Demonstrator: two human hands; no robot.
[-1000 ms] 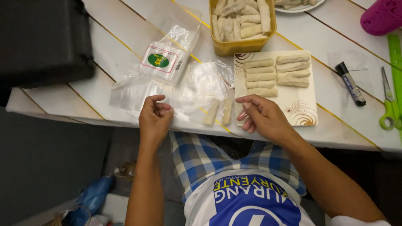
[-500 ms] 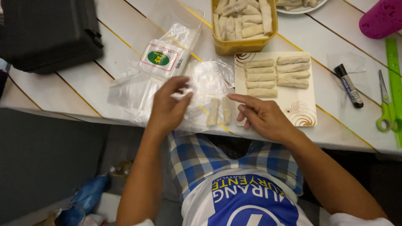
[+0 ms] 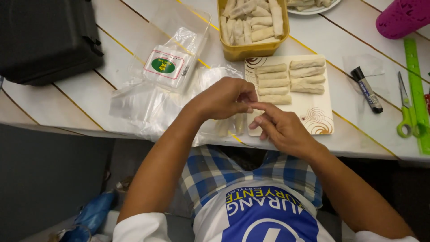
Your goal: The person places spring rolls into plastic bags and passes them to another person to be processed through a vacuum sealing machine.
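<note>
On the white plank table [image 3: 80, 96], the left hand [image 3: 224, 98] and right hand [image 3: 280, 127] meet fingertip to fingertip just in front of the patterned tray [image 3: 313, 114], pinched over a clear plastic bag [image 3: 148, 107] (rolls [image 3: 230, 125] inside); whether either hand actually clamps it, I cannot tell.

Left hand [image 3: 221, 98]: forearm angled in from near left, fingers curled, tips pinched together | Right hand [image 3: 280, 127]: forearm from near right, fingers loosely extended leftward, index tip meeting the left fingertips.
</note>
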